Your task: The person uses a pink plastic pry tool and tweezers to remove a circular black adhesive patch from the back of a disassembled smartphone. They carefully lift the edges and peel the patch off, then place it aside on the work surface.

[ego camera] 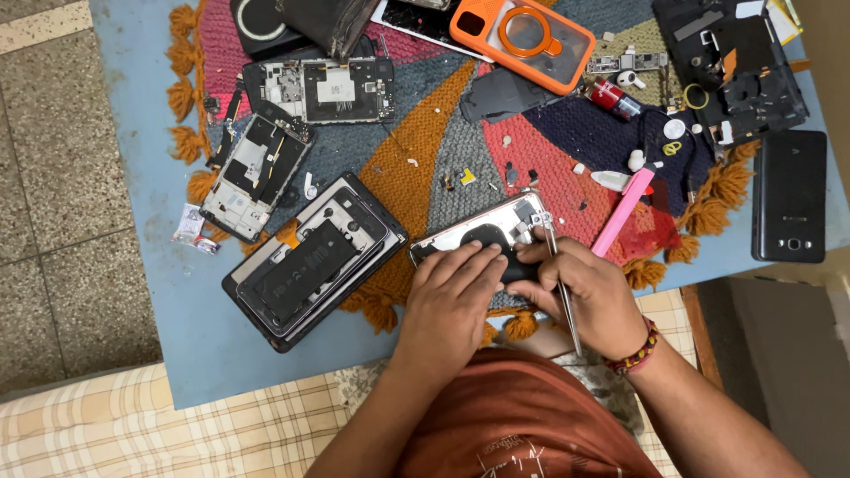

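Lying lengthwise left-right (slight tilt), opened phone [478, 232] under both hands.

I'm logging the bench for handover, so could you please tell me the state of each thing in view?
Silver phone back: opened, pinned flat under both hands.
Left hand: pressing on it, palm down.
Right hand: gripping metal tweezers, tip at the phone's corner.
Black phone with battery: opened, battery showing.
Orange case: empty, lying flat.
Black phone at right: closed, back up.
Pink tool: lying loose.
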